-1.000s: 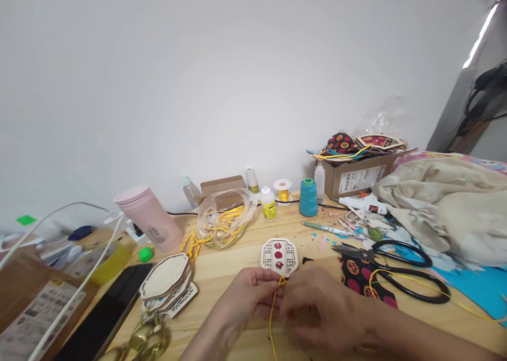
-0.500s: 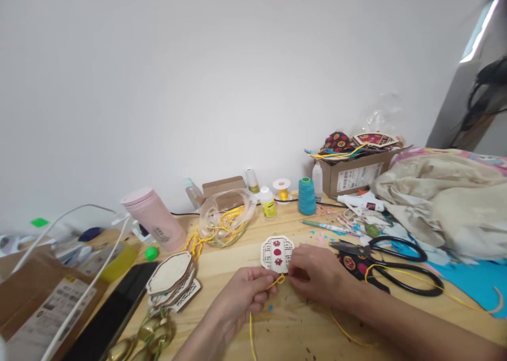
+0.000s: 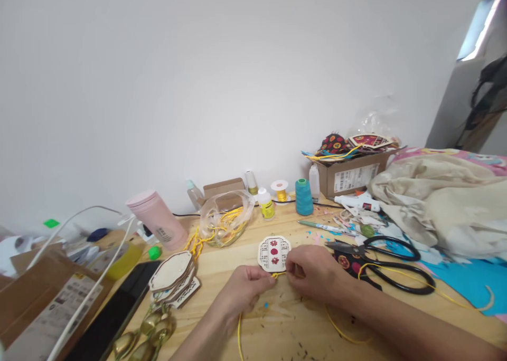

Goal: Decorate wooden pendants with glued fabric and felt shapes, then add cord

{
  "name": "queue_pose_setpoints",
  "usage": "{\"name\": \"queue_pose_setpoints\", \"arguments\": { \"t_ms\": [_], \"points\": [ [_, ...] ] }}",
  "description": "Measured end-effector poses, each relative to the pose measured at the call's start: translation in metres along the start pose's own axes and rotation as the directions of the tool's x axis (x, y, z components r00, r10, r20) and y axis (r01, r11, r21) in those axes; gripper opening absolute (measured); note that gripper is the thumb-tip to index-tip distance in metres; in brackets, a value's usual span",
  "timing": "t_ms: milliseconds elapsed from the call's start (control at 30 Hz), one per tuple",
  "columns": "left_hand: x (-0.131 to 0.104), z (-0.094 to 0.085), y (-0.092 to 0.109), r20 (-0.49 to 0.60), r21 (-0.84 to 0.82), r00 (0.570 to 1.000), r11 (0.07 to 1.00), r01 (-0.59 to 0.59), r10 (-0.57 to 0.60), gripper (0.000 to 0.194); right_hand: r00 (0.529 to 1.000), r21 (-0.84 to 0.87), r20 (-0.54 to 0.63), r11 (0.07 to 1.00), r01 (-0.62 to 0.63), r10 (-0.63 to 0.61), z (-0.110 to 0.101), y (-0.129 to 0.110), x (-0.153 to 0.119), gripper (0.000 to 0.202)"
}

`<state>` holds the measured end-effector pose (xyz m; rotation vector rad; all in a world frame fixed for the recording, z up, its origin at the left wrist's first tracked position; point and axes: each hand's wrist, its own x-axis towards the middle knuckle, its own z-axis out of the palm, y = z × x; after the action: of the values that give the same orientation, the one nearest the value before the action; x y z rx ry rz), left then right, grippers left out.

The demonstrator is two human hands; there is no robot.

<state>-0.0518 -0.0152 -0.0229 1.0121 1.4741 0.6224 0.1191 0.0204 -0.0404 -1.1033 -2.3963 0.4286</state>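
A white fretwork plaque (image 3: 274, 252) with red flower and dot insets lies flat on the wooden table. Yellow cord (image 3: 240, 335) is knotted at its lower edge. My left hand (image 3: 250, 286) pinches the cord near that knot with thumb and forefinger. Just right of the plaque, my right hand (image 3: 311, 271) is closed, its fingertips partly hidden; the cord runs from the knot into it. One cord end trails down below my left hand, another curves beneath my right forearm.
Black-handled scissors (image 3: 380, 260) lie right of my right hand on patterned fabric. Stacked wooden plaques (image 3: 172, 276), brass bells (image 3: 148, 329) and a phone (image 3: 114, 313) lie left. Behind stand a teal thread cone (image 3: 303, 197), a glue bottle (image 3: 265, 203), a pink tumbler (image 3: 158, 221) and a filled carton (image 3: 348, 176).
The cord loop below the plaque has shrunk to a small knot, with the cord drawn straight between my hands. My view has shifted slightly.
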Motion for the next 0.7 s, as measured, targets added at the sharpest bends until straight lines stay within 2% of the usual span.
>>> {"name": "queue_pose_setpoints", "arguments": {
  "t_ms": [167,300,500,700],
  "points": [
    [0.001,-0.002,-0.0045,-0.011,-0.014,1.0,1.0,-0.015,0.015,0.031,1.0,0.018,-0.008,1.0,-0.012,0.012,0.0001,0.0006,0.0002,0.011],
    [0.0006,-0.005,-0.0052,0.024,-0.056,1.0,0.998,-0.019,0.02,0.031,1.0,0.055,-0.015,0.998,-0.008,0.009,-0.0014,-0.0011,0.001,0.012],
    [0.0,-0.0032,-0.0025,0.005,-0.092,1.0,0.996,-0.022,0.023,0.034,1.0,0.167,0.013,0.986,0.014,-0.017,-0.0008,-0.006,-0.0005,0.013],
    [0.0008,-0.0012,-0.0032,-0.017,-0.082,1.0,0.996,-0.021,0.02,0.035,0.997,0.296,0.072,0.955,-0.035,0.014,0.001,-0.0077,-0.0009,0.014]
  ]
}}
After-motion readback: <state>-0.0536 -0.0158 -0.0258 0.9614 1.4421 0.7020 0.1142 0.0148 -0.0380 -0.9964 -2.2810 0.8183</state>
